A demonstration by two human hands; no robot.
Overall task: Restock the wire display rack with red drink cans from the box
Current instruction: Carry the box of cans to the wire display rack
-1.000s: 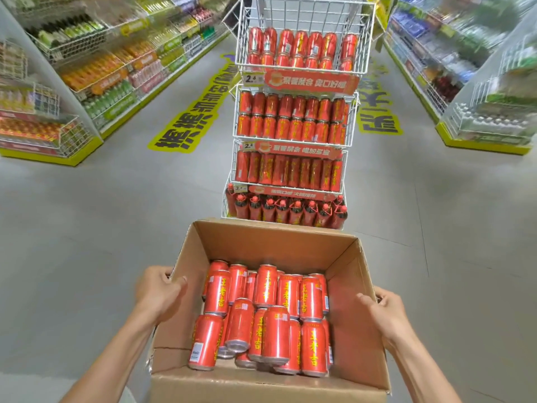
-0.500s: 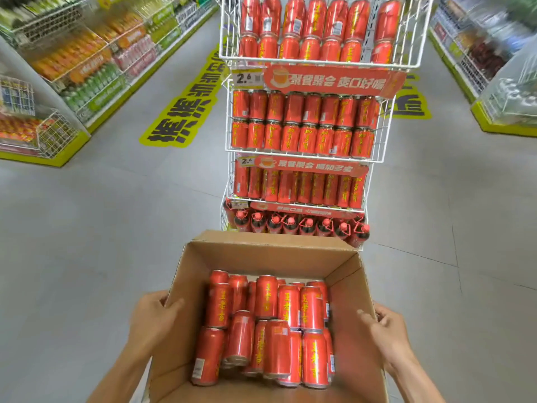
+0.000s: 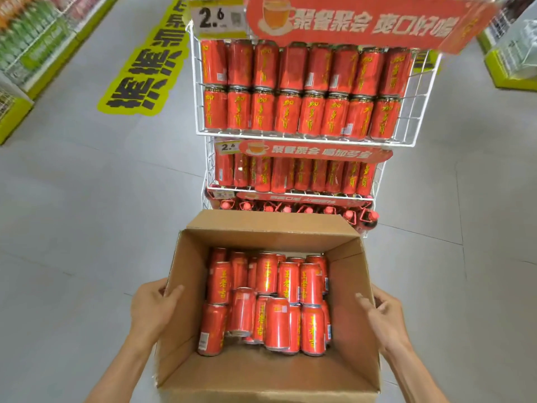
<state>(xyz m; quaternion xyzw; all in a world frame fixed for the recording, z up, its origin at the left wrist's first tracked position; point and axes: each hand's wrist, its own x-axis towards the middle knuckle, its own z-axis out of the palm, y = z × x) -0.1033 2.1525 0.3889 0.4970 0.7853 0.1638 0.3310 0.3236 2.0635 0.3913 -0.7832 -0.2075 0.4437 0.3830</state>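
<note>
An open cardboard box [image 3: 270, 376] sits low in front of me, holding several red drink cans [image 3: 267, 303] with yellow lettering, some upright and some tipped. My left hand [image 3: 154, 306] grips the box's left wall, thumb over the rim. My right hand [image 3: 383, 312] is against the right wall with its fingers spread and blurred. Right behind the box stands the white wire display rack [image 3: 418, 91], its tiers packed with rows of red cans [image 3: 299, 112]. Red-capped bottles [image 3: 308, 210] fill the bottom tier.
Red promotional signs [image 3: 363, 21] and a price tag [image 3: 218, 17] hang on the rack fronts. Grey tiled floor [image 3: 87, 199] surrounds the rack, with a yellow floor sticker [image 3: 148, 68] to the left. Stocked store shelves [image 3: 26, 45] line the far left and far right [image 3: 514, 53].
The view has closed in on the rack, which now fills the upper frame. The box has sunk lower in front of it. My right hand's fingers have loosened from the wall.
</note>
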